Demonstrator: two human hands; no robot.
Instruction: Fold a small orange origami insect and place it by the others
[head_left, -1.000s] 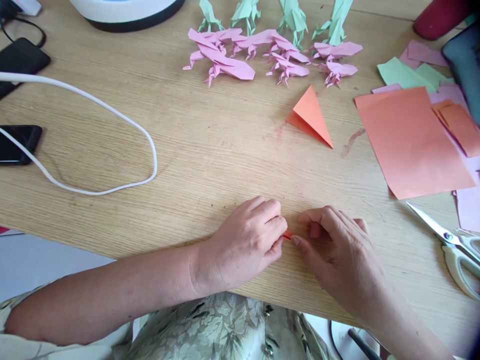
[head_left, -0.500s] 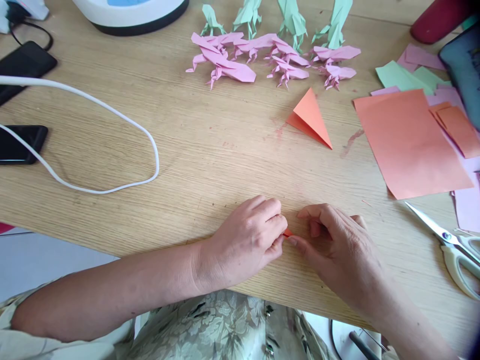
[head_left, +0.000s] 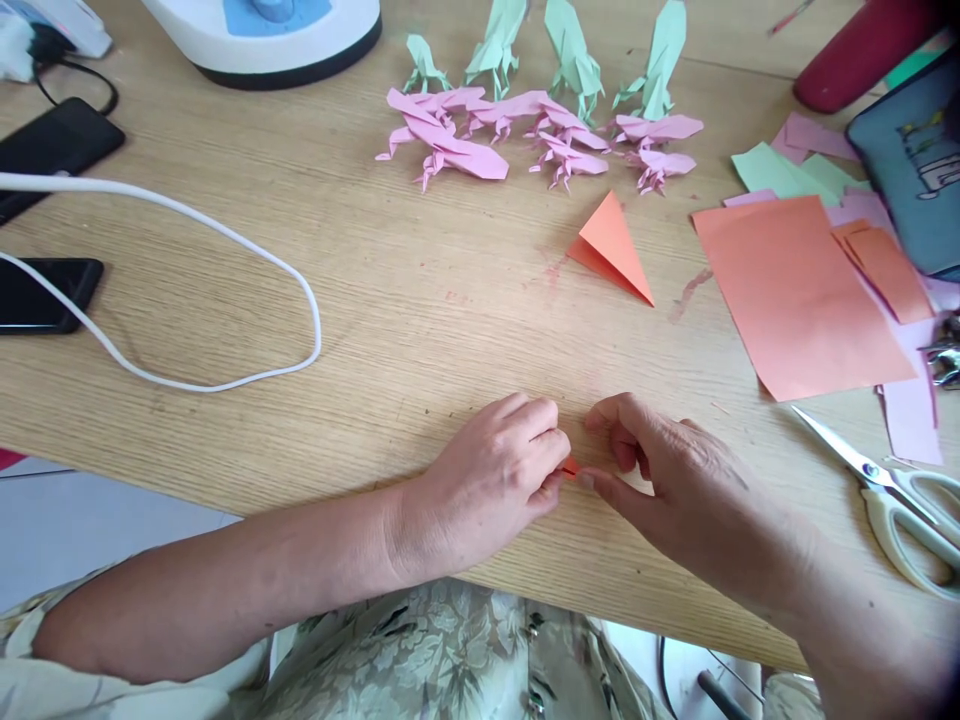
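My left hand and my right hand rest close together on the wooden table near its front edge. Both pinch a small folded orange paper piece, of which only a sliver shows between the fingertips. Farther back lies a folded orange paper triangle. A large orange paper sheet lies to the right of it.
Pink origami figures and green origami figures line the back of the table. Scissors lie at the right beside pink and green paper scraps. A white cable loops at left past two black phones. A white appliance stands at the back.
Both hands stay pinched on the small orange piece. The right hand's fingers shifted slightly left. The view tilted a little, so the table's things slid down and left.
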